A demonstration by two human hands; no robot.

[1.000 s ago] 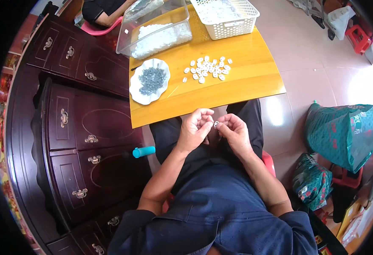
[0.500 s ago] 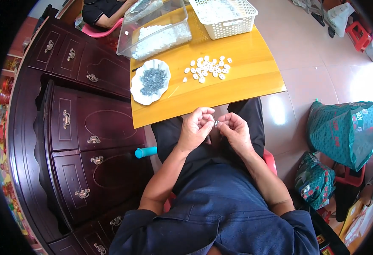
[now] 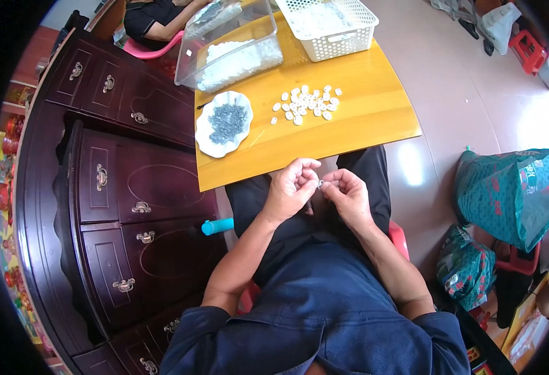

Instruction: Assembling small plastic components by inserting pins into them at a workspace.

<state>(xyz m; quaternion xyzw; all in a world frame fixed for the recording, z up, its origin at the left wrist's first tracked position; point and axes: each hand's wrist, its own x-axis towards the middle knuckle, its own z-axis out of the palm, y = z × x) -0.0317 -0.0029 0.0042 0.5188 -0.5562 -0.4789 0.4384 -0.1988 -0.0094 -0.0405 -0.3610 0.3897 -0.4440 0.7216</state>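
Note:
Over my lap, just off the near edge of the yellow wooden table [image 3: 362, 128], both hands meet at one small white piece with holes [image 3: 321, 184]. My left hand [image 3: 289, 192] pinches it between thumb and fingers. From the other side, my right hand [image 3: 351, 195] grips it with thumb and forefinger. Fingertips cover much of the piece. Beyond them on the tabletop lies a loose cluster of small white two-holed pieces [image 3: 300, 103]. Left of these, a white scalloped dish [image 3: 202, 139] holds a heap of small dark grey, thin pieces [image 3: 227, 122].
A clear plastic bin [image 3: 190, 72] with white pieces and a white perforated basket [image 3: 343, 47] occupy the table's far side. Dark wooden drawers [image 3: 156, 187] stand left, near a turquoise bottle [image 3: 217, 226]. Teal bags [image 3: 509, 194] sit right. Another person's arm [image 3: 165, 28] shows at upper left.
My hands stay together on the small white piece, with only slight finger movement. The whole view has shifted a little; the things on the table look unmoved.

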